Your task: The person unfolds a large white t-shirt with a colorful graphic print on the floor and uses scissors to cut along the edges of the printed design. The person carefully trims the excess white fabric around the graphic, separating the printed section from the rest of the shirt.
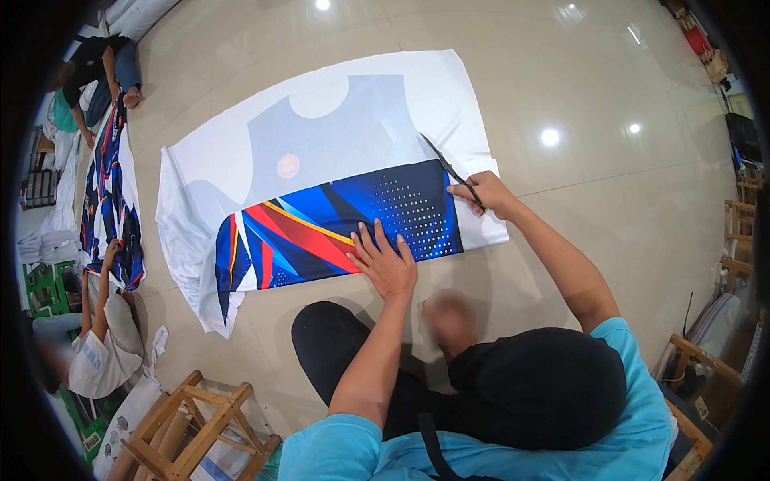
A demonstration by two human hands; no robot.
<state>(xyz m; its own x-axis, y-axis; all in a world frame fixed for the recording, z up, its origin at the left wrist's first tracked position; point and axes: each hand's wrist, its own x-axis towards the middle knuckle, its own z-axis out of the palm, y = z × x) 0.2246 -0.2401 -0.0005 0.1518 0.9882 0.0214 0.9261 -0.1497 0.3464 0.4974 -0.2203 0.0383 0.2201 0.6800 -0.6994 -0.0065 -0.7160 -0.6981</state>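
A white fabric sheet [433, 88] lies spread on the floor in front of me. Its near part shows a printed panel [321, 216] in blue, red and black with white dots, while a pale shirt-shaped outline shows through the cloth beyond it. My left hand [383, 260] rests flat on the printed panel near its lower edge, fingers spread. At the right side of the cloth, my right hand [487, 195] grips dark scissors [449, 167] by the handles. The blades point up and left over the boundary between print and white fabric.
Two people [108, 68] [104, 353] sit at the far left beside a similar printed cloth [112, 192]. A wooden stool [196, 417] stands at the lower left. Wooden frames [706, 361] and sacks line the right side. Glossy floor tiles [593, 160] surround the fabric.
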